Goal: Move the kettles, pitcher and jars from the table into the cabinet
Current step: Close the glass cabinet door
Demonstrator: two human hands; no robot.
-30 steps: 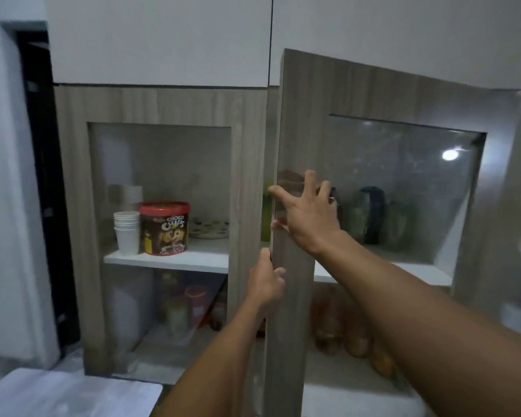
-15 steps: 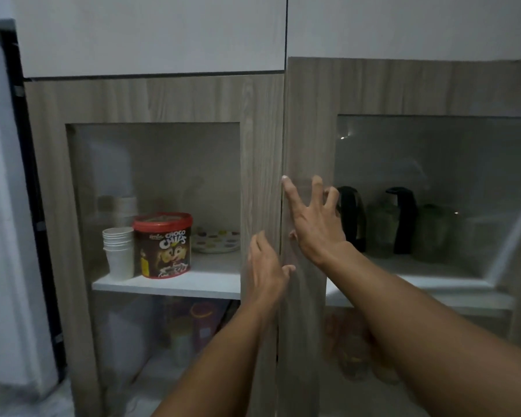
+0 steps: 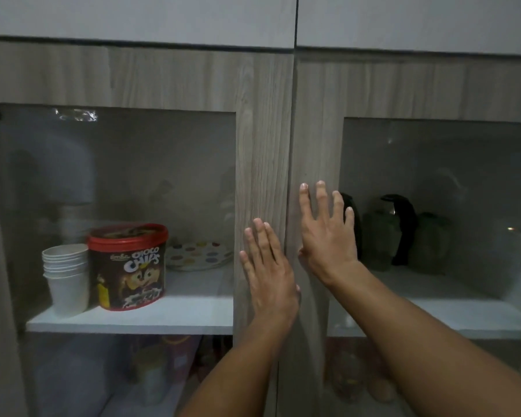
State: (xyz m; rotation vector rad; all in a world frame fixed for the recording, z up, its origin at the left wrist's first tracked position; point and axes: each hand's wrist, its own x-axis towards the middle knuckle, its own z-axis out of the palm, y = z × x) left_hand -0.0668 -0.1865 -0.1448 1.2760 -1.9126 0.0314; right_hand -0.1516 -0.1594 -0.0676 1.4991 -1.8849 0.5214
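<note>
Both glass-fronted doors of the wooden cabinet (image 3: 262, 139) are shut. My left hand (image 3: 268, 272) lies flat, fingers spread, on the left door's frame. My right hand (image 3: 325, 236) presses flat on the right door's frame (image 3: 313, 130). Neither hand holds anything. Behind the right glass, on the white upper shelf (image 3: 451, 314), stand two kettles with black handles (image 3: 400, 230) and dim greenish vessels (image 3: 430, 242). On the shelf below, several jars (image 3: 352, 377) show faintly through the glass.
Behind the left glass sit a stack of white cups (image 3: 66, 275), a red-lidded Choco Chips tub (image 3: 128, 266) and a dotted plate (image 3: 199, 254). More containers (image 3: 151, 374) stand blurred on the lower left shelf. White upper cabinet fronts (image 3: 139, 16) run across the top.
The right door has swung from open to fully shut under my right hand. My left hand moved from the door edge to lie flat on the left door. The view has come closer.
</note>
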